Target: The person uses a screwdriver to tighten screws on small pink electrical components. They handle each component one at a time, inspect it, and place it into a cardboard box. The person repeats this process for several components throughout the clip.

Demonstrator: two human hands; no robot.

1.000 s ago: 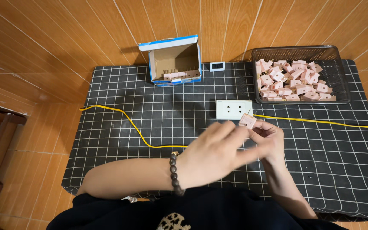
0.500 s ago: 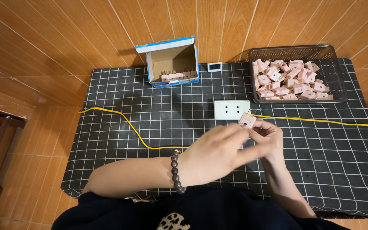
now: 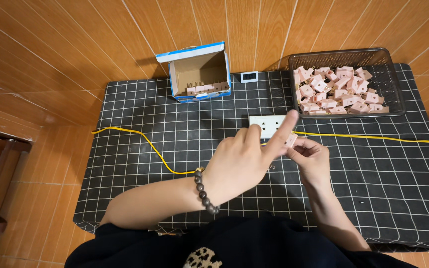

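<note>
From the head camera, your left hand [image 3: 242,161] lies across the middle of the black gridded mat [image 3: 140,164], a dark bead bracelet [image 3: 205,191] on its wrist. Its forefinger is stretched out to the right and far, the tip reaching over the small pink plug piece [image 3: 291,140]; the other fingers curl loosely, and you cannot tell whether they pinch the piece. Your right hand [image 3: 310,161] sits just right of the left, fingers bent up around the same pink piece, grasping it from the near side. The piece is held above the mat, just near of the white socket plate [image 3: 265,125], which lies flat on the mat and is partly covered by your forefinger. A yellow wire [image 3: 140,139] runs from the mat's left edge, dips under your left hand, and goes on to the right edge. Far right, a dark mesh basket [image 3: 391,79] holds a heap of pink plug pieces [image 3: 336,92]. Far centre, an open blue and white carton [image 3: 199,72] holds a few more, with a small white-framed square thing [image 3: 249,76] just right of it.
</note>
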